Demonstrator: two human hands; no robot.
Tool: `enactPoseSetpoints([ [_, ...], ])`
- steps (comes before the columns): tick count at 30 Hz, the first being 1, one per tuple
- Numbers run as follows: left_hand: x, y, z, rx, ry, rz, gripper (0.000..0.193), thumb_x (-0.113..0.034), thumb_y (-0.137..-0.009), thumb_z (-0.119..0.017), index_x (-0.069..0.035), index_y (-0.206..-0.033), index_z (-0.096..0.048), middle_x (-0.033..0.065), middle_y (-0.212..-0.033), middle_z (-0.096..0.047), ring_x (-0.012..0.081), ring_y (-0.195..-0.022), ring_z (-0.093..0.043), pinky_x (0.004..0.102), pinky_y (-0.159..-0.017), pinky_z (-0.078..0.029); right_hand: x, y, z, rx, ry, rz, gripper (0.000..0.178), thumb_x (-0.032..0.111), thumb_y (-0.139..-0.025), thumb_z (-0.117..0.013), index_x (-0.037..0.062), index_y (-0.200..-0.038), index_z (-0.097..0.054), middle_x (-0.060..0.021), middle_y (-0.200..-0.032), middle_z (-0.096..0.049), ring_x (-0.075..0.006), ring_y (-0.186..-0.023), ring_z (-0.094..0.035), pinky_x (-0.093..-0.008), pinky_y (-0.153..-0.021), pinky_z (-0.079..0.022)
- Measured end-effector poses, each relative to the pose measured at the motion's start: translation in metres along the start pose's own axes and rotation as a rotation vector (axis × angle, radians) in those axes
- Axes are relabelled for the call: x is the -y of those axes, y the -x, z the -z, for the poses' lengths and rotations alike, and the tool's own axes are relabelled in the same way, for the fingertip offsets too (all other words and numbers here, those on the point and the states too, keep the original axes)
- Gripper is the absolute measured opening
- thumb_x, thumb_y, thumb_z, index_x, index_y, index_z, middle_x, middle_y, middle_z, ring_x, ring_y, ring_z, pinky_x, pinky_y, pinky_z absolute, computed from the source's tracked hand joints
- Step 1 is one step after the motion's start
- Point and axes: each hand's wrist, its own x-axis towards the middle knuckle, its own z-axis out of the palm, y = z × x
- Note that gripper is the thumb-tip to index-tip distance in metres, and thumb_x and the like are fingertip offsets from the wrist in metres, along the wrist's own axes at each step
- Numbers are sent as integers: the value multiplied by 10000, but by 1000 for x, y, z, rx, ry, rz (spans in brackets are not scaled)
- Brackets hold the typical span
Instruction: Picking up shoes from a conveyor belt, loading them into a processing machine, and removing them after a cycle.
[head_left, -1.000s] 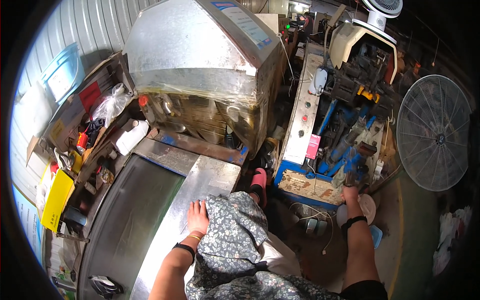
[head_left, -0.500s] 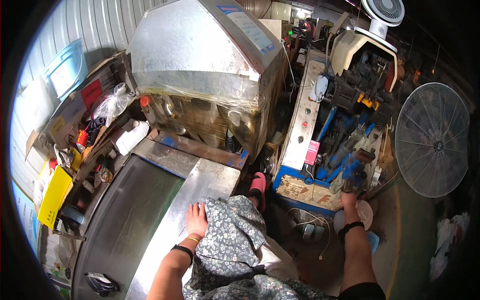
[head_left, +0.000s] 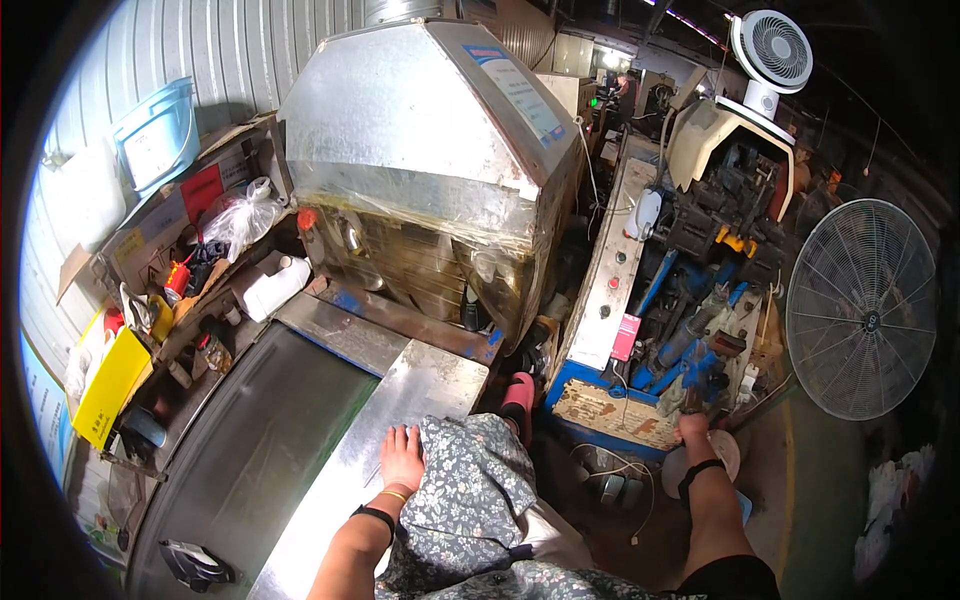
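My left hand [head_left: 402, 458] lies flat, fingers stretched out, on the bare metal ledge [head_left: 435, 378] beside the dark conveyor belt [head_left: 270, 440]. It is right next to the flowered cloth [head_left: 468, 468] over my lap. Reaching out to the right, my right hand [head_left: 690, 428] is closed at the near corner of a blue and white machine [head_left: 612, 385]. A dark upright piece [head_left: 693, 398] shows just above its fingers; its kind is unclear, and the grip is partly hidden. A black and pale object [head_left: 195, 565] sits low on the belt.
A large metal hood [head_left: 400, 120] stands ahead over the belt's far end. At left a cluttered shelf holds a white jug [head_left: 272, 285] and a clear plastic bag [head_left: 243, 218]. A big round fan [head_left: 865, 310] stands at right. Cables and a pedal [head_left: 622, 490] lie on the floor.
The whole view has shifted, so the surroundings sit slightly lower in the picture. My left hand stays flat on the ledge, and my right hand stays at the machine's corner.
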Motion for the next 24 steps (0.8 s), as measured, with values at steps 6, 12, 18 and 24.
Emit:
enactPoseSetpoints([
  [6,-5,-3,7,-6,31,-4,598,-341,-863,-586,-110,-1393,-433,198,-1424,-409,401,-1345,-340,492,-1106,-273,4,6,2,-35,44,-13,146,65,-884,-555,-43,-795,-596,-184,-688,-643,-271,-553,-644,-395,-459,-468],
  [12,-8,0,12,-16,25,-22,597,-362,-874,-566,-83,-1387,-443,207,-1415,-426,407,-1341,-342,494,-1107,-268,-10,-6,0,-85,90,29,190,107,-927,-548,-70,-873,-588,-185,-694,-622,-263,-542,-594,-415,-477,-471],
  [18,-6,1,13,-11,26,-16,595,-364,-878,-560,-80,-1388,-441,210,-1413,-431,407,-1341,-345,495,-1105,-270,-4,3,-1,-50,85,55,202,124,-924,-551,-57,-842,-586,-185,-690,-613,-268,-538,-581,-412,-485,-466],
  [24,-8,0,13,-20,28,-14,595,-361,-875,-563,-85,-1388,-443,209,-1414,-430,406,-1340,-347,490,-1103,-276,-1,11,1,-56,55,17,226,143,-932,-554,-53,-819,-572,-203,-695,-605,-276,-541,-568,-426,-489,-457],
])
